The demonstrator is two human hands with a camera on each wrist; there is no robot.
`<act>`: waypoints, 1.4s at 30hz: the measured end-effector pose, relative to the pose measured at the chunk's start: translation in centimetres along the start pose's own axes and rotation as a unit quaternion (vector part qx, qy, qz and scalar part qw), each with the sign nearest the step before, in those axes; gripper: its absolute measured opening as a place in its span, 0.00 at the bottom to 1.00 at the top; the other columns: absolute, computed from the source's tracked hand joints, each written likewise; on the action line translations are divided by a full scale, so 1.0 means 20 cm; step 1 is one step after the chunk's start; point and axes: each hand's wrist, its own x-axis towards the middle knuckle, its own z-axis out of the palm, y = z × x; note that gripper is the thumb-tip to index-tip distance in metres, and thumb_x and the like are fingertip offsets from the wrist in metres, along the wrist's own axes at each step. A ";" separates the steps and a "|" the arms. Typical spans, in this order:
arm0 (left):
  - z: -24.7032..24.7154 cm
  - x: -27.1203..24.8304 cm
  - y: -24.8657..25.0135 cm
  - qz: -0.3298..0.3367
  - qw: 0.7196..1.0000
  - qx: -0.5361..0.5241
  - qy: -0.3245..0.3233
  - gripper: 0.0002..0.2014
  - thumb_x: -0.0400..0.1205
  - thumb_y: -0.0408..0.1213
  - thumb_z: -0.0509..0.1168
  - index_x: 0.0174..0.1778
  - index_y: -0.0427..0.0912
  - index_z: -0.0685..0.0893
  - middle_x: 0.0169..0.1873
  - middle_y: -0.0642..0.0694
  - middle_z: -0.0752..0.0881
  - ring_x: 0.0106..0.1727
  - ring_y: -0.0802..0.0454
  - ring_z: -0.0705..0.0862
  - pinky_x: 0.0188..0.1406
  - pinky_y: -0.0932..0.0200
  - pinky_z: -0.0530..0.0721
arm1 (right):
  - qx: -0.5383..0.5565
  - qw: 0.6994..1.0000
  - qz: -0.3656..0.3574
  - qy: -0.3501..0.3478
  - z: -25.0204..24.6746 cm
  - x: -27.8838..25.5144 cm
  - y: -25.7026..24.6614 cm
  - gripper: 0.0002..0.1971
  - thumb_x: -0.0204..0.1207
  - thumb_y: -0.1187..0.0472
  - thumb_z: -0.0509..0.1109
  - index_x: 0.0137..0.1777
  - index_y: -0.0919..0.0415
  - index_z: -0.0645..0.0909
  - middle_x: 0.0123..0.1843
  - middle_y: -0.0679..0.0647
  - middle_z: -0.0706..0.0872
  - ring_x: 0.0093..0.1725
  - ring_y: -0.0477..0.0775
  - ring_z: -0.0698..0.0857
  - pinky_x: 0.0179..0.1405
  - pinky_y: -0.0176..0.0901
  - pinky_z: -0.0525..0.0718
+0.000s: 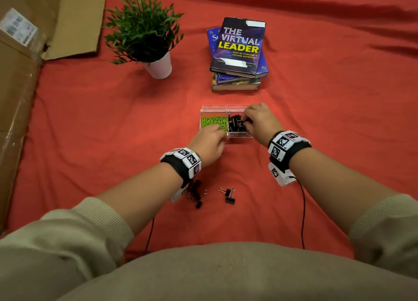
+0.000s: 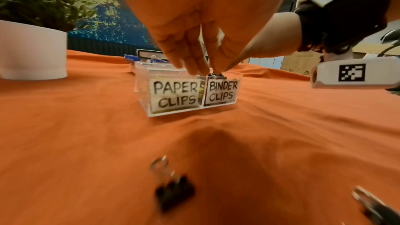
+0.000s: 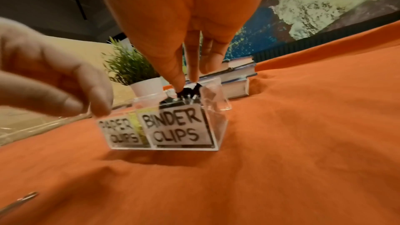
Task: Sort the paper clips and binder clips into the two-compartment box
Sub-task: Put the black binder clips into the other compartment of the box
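A clear two-compartment box (image 1: 213,108) sits on the red cloth, with green paper clips (image 1: 213,122) in its left half and black binder clips (image 1: 235,124) in its right half. The labels read PAPER CLIPS (image 2: 175,94) and BINDER CLIPS (image 3: 175,126). My right hand (image 1: 245,122) reaches into the right half, thumb and finger pinching a black binder clip (image 3: 188,91) atop the pile. My left hand (image 1: 221,134) grips the box's front rim (image 2: 164,76) near the divider. Several loose binder clips (image 1: 229,196) lie on the cloth behind my left wrist, some partly hidden under it.
A potted plant (image 1: 144,33) stands at the back left and a stack of books (image 1: 239,54) just behind the box. Flattened cardboard (image 1: 22,74) lines the left edge. Thin black cables (image 1: 303,210) trail from both wrists toward me.
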 end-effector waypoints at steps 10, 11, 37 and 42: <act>0.06 -0.53 -0.29 -0.021 0.996 -0.008 -0.091 0.23 0.71 0.34 0.66 0.63 0.51 0.83 0.56 0.48 0.78 0.60 0.48 0.77 0.62 0.58 0.76 | -0.048 0.928 -0.143 -0.341 0.26 -0.55 -0.39 0.25 0.68 0.54 0.71 0.66 0.54 0.73 0.65 0.56 0.73 0.63 0.59 0.73 0.55 0.55 0.82; 0.06 -0.55 -0.30 -0.025 0.996 -0.005 -0.087 0.24 0.71 0.35 0.67 0.65 0.54 0.82 0.59 0.48 0.77 0.62 0.49 0.75 0.63 0.58 0.75 | -0.078 0.923 -0.147 -0.347 0.28 -0.58 -0.39 0.27 0.68 0.54 0.72 0.67 0.55 0.71 0.67 0.56 0.70 0.64 0.60 0.71 0.54 0.57 0.82; 0.10 -0.45 -0.23 -0.227 0.954 -0.193 -0.019 0.08 0.77 0.28 0.67 0.46 0.46 0.78 0.37 0.48 0.81 0.37 0.52 0.78 0.44 0.58 0.78 | 0.159 0.979 0.121 0.047 0.00 -0.12 -0.18 0.06 0.65 0.68 0.74 0.43 0.65 0.84 0.48 0.58 0.77 0.43 0.52 0.77 0.46 0.40 0.77; 0.11 -0.43 -0.25 -0.190 0.973 -0.126 -0.045 0.18 0.80 0.28 0.63 0.64 0.46 0.81 0.53 0.41 0.80 0.53 0.44 0.81 0.60 0.56 0.77 | 0.078 0.988 0.135 0.002 -0.02 0.05 -0.09 0.10 0.68 0.66 0.73 0.49 0.66 0.86 0.55 0.62 0.80 0.53 0.60 0.81 0.56 0.47 0.79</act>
